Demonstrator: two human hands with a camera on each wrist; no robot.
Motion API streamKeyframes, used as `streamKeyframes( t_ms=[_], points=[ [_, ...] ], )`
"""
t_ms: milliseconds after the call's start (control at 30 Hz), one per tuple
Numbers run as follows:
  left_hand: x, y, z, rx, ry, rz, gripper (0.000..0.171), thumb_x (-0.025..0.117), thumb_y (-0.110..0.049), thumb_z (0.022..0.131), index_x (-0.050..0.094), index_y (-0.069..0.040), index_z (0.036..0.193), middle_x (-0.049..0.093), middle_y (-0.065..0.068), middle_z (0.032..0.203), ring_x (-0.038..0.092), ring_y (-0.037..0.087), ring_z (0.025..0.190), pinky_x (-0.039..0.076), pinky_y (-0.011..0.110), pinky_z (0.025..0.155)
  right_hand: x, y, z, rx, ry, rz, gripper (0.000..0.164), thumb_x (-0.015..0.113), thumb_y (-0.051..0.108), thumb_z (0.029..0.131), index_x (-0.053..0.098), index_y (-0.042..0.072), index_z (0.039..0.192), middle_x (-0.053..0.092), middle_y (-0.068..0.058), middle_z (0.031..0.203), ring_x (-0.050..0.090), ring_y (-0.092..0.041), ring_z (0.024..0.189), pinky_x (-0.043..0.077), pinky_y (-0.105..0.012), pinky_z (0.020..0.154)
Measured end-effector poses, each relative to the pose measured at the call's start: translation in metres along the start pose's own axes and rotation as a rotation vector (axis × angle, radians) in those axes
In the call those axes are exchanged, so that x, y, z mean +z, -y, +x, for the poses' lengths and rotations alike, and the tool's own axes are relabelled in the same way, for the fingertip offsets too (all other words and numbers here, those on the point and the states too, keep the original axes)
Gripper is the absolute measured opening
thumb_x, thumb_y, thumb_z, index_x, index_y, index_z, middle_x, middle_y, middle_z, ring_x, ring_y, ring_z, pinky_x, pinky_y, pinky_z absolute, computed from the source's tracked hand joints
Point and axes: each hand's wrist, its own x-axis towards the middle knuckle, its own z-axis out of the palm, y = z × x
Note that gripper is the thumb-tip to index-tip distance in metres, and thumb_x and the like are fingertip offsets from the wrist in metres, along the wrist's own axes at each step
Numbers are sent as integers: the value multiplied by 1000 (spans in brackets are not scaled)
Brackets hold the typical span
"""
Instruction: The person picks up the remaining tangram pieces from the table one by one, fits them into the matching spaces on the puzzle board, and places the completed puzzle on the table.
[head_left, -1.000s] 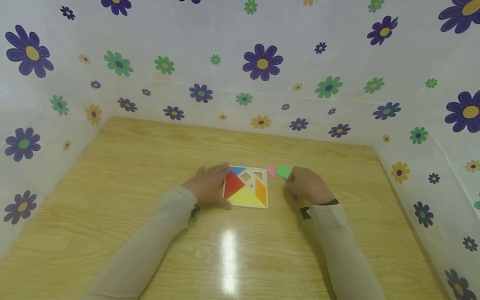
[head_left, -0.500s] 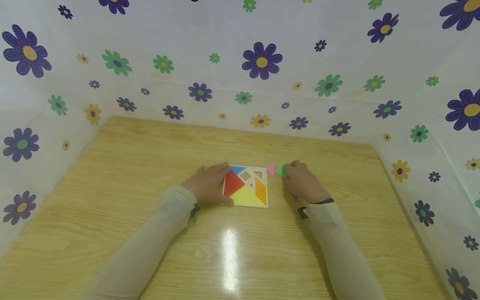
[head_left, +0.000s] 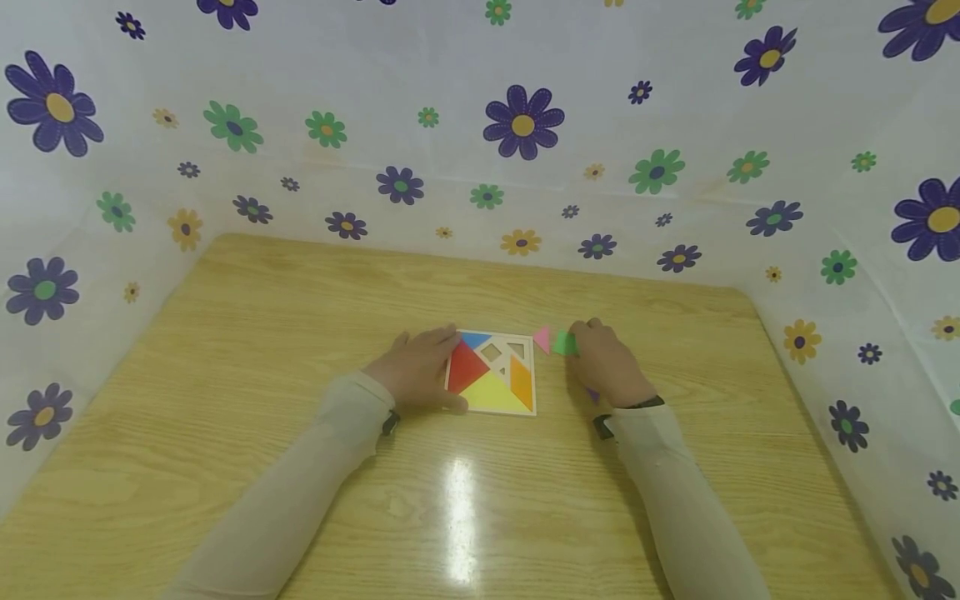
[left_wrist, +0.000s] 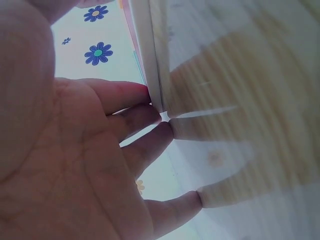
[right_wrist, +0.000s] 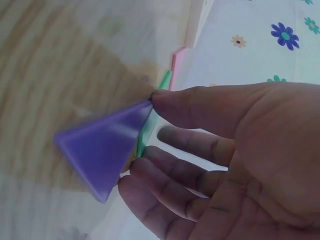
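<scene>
The tangram board lies flat on the table with red, yellow, blue and orange pieces in it and several bare cutouts. My left hand rests along its left side, thumb at the near corner, fingers reaching to the far corner; in the left wrist view these fingers are fairly straight. To the right of the board, my right hand holds the green square by its edges between thumb and fingers. A purple triangle lies under the palm, one corner at the thumb tip.
A small pink triangle lies between the board's right edge and the green square. The wood-grain table is bordered at the back and sides by a white cloth with a flower print.
My right hand has shifted slightly left and away from me, covering more of the green square, which has turned a little. Less of the purple triangle shows. The left hand stays on the board.
</scene>
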Motion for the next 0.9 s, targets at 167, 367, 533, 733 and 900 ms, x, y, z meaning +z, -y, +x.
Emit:
streamKeyframes(
  t_ms=[167,367,533,733,900],
  points=[
    [1,1,1,-7,-1,0,111,75,-65,83,23,-12,166,19,2,173,17,23,159,13,63,125,1,0,1,8,3,14,39,50,5,96,57,-12,130,53,-29,121,53,-38,104,55,-50,84],
    [2,1,2,-8,-7,3,111,75,-65,83,23,-13,166,19,3,173,17,24,159,13,63,125,2,-1,1,33,6,35,39,52,7,95,57,-13,128,51,-29,120,51,-37,102,54,-48,82],
    [2,0,1,-12,-8,7,111,76,-65,83,24,-13,166,19,3,173,18,24,159,13,62,125,1,-1,2,43,-16,61,36,59,8,94,57,-11,124,51,-27,118,51,-37,102,54,-48,83],
    [1,-2,-1,-12,-8,3,111,76,-64,83,23,-12,166,18,3,173,16,24,159,13,63,125,-5,1,-1,42,-46,95,31,63,7,93,60,-8,121,55,-25,116,55,-34,97,55,-47,84],
    [1,-1,0,-14,-2,1,111,76,-64,83,23,-12,166,18,4,173,17,25,159,13,62,125,-10,4,-3,44,-72,104,27,63,9,98,64,-7,120,60,-22,112,60,-33,95,54,-47,85]
  ],
)
